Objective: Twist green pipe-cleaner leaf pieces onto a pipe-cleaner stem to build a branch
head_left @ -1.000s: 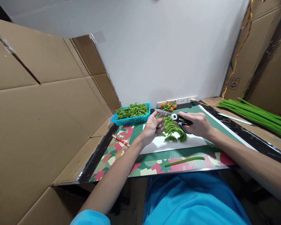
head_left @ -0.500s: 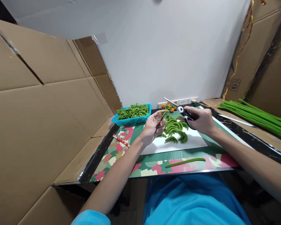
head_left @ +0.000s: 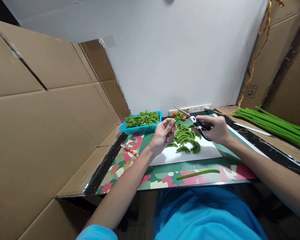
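My left hand [head_left: 162,136] pinches a short piece of green pipe cleaner [head_left: 176,120] between thumb and fingertips, above a white sheet. In my right hand [head_left: 218,129] are scissors [head_left: 193,119] with black and white handles. Their blades point up and left, just past the held piece and apart from it; how far they are parted cannot be made out. Below both hands, curved green pipe cleaner pieces [head_left: 186,137] lie heaped on the white sheet [head_left: 165,158]. A longer straight pipe cleaner [head_left: 198,174] rests along the near edge of the patterned mat.
At the back left, a blue basket [head_left: 140,128] is full of curled green pieces. Orange bits with green stems [head_left: 178,115] lie by the wall sockets [head_left: 195,109]. A red stick [head_left: 129,150] is on the left. Long green stems [head_left: 277,126] lie right. Cardboard walls flank the table.
The scissors have dipped slightly at their tips. The piece in my left hand has shifted a little between the fingers; both hands otherwise stay nearly in place.
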Demonstrator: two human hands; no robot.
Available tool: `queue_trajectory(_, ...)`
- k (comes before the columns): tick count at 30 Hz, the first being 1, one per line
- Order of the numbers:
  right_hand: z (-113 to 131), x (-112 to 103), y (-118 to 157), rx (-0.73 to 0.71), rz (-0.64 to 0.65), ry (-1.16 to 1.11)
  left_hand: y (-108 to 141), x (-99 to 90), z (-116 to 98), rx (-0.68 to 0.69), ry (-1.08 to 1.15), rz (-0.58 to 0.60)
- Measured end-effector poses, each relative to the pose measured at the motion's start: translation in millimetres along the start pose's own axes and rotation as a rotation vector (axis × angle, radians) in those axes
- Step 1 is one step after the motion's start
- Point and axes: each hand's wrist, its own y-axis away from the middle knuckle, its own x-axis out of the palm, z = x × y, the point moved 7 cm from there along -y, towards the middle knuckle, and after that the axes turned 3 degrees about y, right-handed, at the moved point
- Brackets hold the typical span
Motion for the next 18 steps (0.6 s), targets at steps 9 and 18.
queue_trajectory(9, 6.5, 0.8, 2.2, -0.093, 0.066, 0.055, -0.9, -2.3, -1.6, 0.027, -0.048, -0.004)
queue_trajectory(18, 2.8, 5.2, 3.5, -0.127, 0.139, 0.079, -0.5, -2.9, -4.8, 0.028, -0.128, -0.014)
